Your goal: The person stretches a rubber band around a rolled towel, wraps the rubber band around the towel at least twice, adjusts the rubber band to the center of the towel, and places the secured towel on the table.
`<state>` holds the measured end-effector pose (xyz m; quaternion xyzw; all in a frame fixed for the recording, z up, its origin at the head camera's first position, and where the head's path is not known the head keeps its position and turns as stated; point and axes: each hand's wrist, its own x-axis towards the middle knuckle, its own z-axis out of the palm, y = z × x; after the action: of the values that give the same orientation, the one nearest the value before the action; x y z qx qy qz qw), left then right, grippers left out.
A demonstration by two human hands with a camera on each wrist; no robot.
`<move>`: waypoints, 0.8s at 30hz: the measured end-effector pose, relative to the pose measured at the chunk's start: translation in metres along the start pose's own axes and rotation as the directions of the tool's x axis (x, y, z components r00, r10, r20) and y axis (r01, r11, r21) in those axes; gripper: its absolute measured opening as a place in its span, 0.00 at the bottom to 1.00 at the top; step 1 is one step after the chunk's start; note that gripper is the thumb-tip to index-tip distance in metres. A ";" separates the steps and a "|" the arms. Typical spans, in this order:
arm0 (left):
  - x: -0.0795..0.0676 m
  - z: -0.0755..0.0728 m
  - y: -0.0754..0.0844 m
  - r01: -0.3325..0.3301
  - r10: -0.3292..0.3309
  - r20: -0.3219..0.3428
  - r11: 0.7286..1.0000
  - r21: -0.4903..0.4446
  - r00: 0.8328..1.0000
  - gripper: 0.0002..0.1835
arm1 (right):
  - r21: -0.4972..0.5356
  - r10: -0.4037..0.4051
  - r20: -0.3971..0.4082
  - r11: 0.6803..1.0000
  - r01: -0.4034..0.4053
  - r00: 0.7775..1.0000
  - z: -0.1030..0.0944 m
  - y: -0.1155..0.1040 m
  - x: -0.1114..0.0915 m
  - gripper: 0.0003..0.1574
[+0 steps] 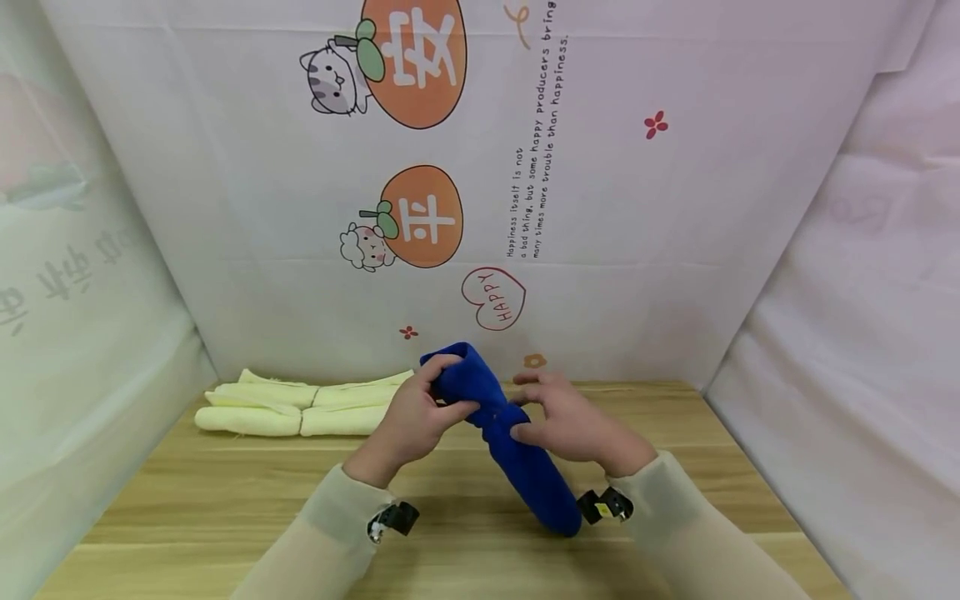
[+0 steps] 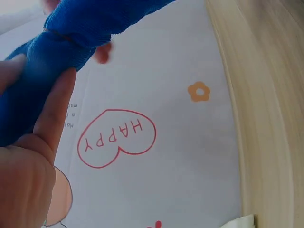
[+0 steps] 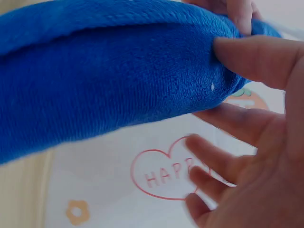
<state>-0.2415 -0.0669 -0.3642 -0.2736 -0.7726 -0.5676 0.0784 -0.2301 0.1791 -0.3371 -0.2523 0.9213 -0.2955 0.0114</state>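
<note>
A rolled blue towel (image 1: 528, 475), cinched at its middle, is held at a slant, its lower end near the tabletop. My left hand (image 1: 412, 418) grips the upper half, thumb on the near side and fingers at the top end. At the pinched-in middle, my right hand (image 1: 567, 418) holds the roll between thumb and index finger; the other fingers spread away from it in the right wrist view. A thin dark band (image 2: 58, 35) crosses the cinched part in the left wrist view. The towel's soft ribbed pile and a long fold show in the right wrist view.
Several pale yellow rolled towels (image 1: 258, 421), each cinched at the middle, lie stacked at the back left of the wooden table (image 1: 225, 508). A printed white cloth (image 1: 600, 250) stands behind the table, with white cloth walls on both sides.
</note>
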 end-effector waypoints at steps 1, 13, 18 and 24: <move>0.000 0.000 -0.001 0.016 -0.016 -0.016 1.000 -0.005 1.000 0.27 | -0.025 -0.028 -0.051 0.999 0.027 0.998 0.001 -0.002 -0.001 0.18; 0.001 -0.001 -0.001 0.098 -0.102 -0.007 0.974 -0.205 0.995 0.29 | -0.446 -0.602 -0.343 0.780 0.438 0.721 0.014 -0.009 0.002 0.05; 0.002 -0.001 0.003 0.145 -0.168 -0.031 0.920 -0.363 0.985 0.29 | -0.490 -0.631 -0.317 0.748 0.447 0.708 0.012 -0.012 0.001 0.07; 0.001 0.003 0.007 0.160 -0.195 -0.026 0.869 -0.469 0.981 0.28 | -0.492 -0.636 -0.284 0.739 0.460 0.717 0.012 -0.014 0.002 0.08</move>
<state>-0.2378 -0.0620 -0.3587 -0.1915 -0.6329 -0.7501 -0.0139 -0.2233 0.1625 -0.3392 -0.4437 0.8186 -0.1454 -0.3343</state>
